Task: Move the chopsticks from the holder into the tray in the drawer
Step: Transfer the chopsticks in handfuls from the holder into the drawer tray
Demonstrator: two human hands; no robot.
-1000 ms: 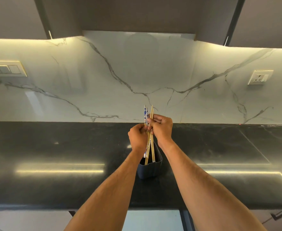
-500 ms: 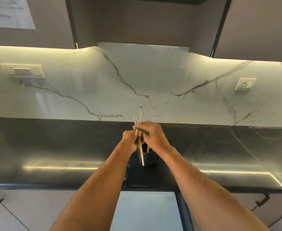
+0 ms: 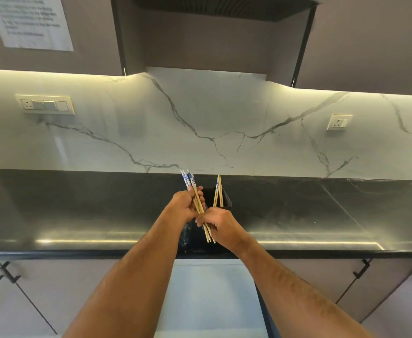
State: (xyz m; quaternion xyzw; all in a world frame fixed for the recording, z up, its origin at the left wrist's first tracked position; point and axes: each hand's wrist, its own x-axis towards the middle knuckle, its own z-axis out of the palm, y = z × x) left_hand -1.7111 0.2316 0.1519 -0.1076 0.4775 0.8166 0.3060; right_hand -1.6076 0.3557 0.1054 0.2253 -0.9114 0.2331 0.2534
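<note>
Gripping bundle of thin bamboo chopsticks with blue-patterned tops point(image 3: 197, 201): left hand point(image 3: 184, 207) fingers clenching middle, right hand point(image 3: 220, 226) fingers pinching lower ends, beside dark holder point(image 3: 224, 203) on black table point(image 3: 78, 211).

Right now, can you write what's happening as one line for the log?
left hand: holding chopstick bundle | right hand: gripping bundle's lower ends | holder: on counter, some chopsticks inside | drawer: not in view

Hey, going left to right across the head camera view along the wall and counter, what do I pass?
Switch panel → left hand gripping blue-patterned chopsticks → plain chopsticks standing in the holder → wall socket.
</note>
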